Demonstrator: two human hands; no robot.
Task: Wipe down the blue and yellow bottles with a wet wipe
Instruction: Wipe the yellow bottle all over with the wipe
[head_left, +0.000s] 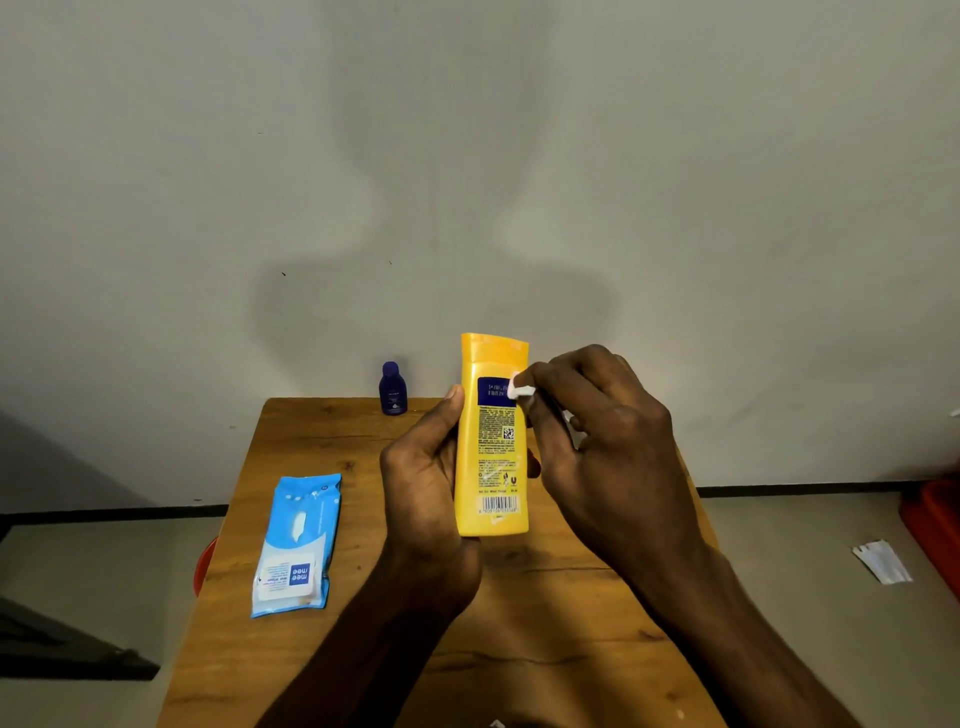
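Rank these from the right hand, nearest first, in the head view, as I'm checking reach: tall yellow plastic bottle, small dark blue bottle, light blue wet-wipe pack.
From the right hand:
1. Tall yellow plastic bottle, touching, just left.
2. Small dark blue bottle, table's far edge.
3. Light blue wet-wipe pack, far left.

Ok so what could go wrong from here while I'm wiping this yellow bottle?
1. The left hand holds the yellow bottle up off the table; once damp, it may slip and drop.
2. The right hand pinches only a small wad of wipe, so parts may get missed.
3. The blue bottle stands at the table's far edge; a careless reach could tip it.
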